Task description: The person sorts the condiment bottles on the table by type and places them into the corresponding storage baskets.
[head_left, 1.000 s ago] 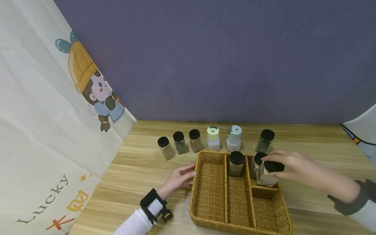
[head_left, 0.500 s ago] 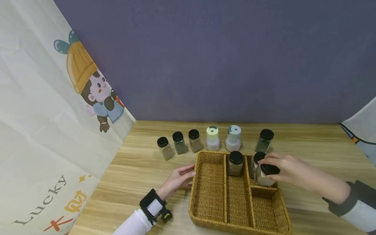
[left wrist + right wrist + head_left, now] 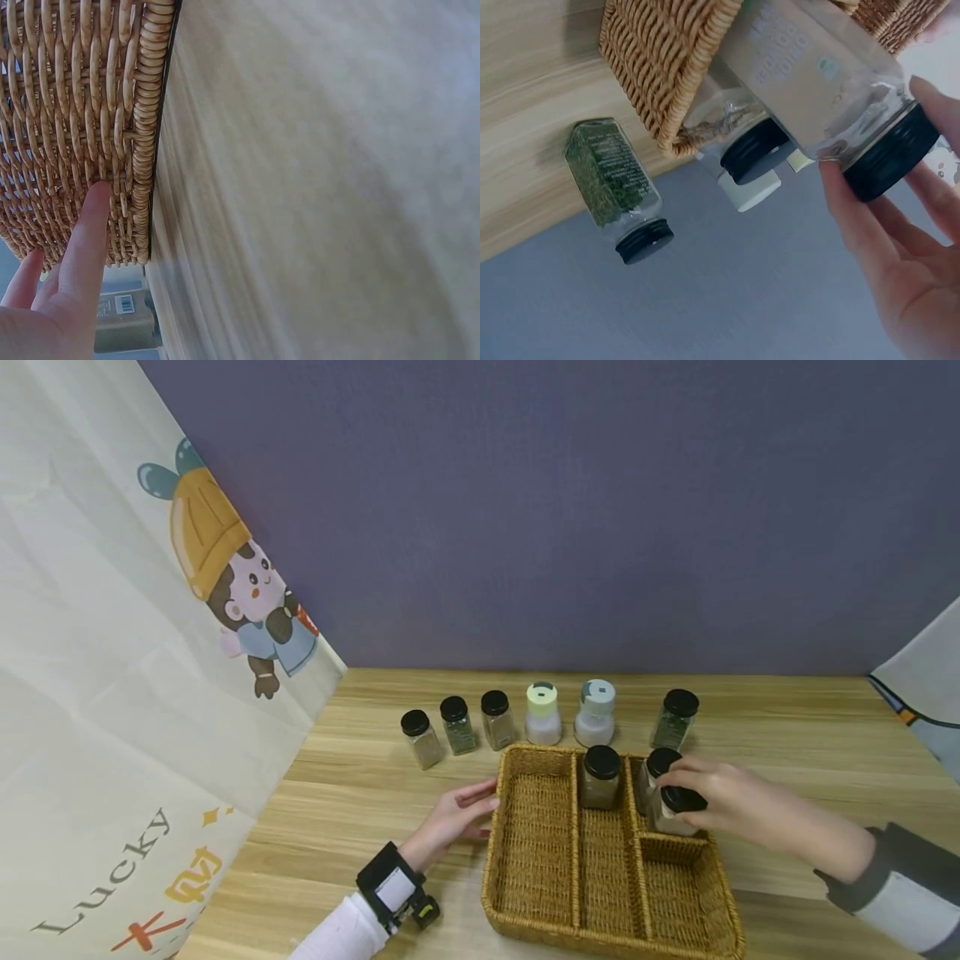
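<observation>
My right hand [image 3: 727, 795] pinches a spice jar [image 3: 817, 75] of pale beige powder near its black lid. The jar sits low in the back right compartment of a wicker basket [image 3: 532, 852]; whether it touches the bottom cannot be seen. Another black-lidded jar [image 3: 643, 785] stands behind it, partly hidden by the held jar. A dark jar [image 3: 600, 783] occupies the back of the middle compartment. Against the basket's left wall rests my left hand [image 3: 453, 821], its fingers [image 3: 86, 244] extended and touching the weave in the left wrist view.
Behind the basket stand a jar of green herbs [image 3: 675, 725], a grey-capped shaker [image 3: 596, 718] and a yellow-capped shaker [image 3: 543, 718]. Further left are black-lidded jars of beige [image 3: 498, 722], green [image 3: 460, 731] and tan [image 3: 424, 745] contents. A purple-grey wall [image 3: 585, 527] borders the wooden table [image 3: 352, 793].
My right hand has moved left and slightly down with the jar, which now sits lower in the back right compartment. The left hand and basket have stayed in place.
</observation>
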A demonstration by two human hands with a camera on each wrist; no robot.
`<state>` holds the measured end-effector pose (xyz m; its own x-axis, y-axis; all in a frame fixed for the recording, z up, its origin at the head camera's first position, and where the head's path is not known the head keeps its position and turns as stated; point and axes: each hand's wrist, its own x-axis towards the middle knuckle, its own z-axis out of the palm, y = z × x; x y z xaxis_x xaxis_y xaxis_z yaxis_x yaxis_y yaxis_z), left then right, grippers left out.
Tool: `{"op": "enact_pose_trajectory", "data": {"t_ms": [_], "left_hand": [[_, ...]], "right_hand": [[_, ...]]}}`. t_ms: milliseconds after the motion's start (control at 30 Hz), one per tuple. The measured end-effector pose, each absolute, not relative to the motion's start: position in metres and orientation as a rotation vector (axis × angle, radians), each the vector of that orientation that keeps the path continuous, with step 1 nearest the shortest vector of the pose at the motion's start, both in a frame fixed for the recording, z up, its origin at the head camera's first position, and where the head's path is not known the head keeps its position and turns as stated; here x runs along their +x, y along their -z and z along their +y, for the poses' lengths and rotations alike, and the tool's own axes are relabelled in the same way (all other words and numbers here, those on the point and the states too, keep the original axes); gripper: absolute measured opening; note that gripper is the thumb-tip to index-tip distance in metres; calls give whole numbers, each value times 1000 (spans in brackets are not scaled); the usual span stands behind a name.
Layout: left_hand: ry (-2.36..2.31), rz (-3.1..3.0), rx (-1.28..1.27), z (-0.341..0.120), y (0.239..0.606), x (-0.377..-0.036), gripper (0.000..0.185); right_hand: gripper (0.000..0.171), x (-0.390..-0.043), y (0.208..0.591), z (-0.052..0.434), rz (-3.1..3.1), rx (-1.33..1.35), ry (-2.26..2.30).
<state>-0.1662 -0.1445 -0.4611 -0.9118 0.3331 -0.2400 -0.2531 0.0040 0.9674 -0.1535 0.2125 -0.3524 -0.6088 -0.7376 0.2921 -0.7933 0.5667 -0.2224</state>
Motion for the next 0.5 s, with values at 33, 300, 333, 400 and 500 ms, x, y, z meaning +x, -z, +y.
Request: {"op": "enact_pose_trajectory", "data": {"t_ms": [33, 300, 333, 400, 500], "left_hand": [[-1964, 1885, 82, -145, 461, -166, 59], [-1965, 1886, 86, -145, 462, -167, 59], [-1966, 1886, 87, -145, 463, -167, 59], [-1964, 1888, 88, -145, 463, -167, 59], [-1965, 1888, 88, -145, 463, -168, 59]], "right_hand": [[41, -153, 352, 212, -2655, 1289, -507], [39, -153, 357, 210, -2707, 1270, -502], [38, -153, 357, 210, -2709, 1269, -503], [38, -153, 358, 210, -2711, 1273, -510], [37, -154, 360, 210, -2720, 1289, -532]]}}
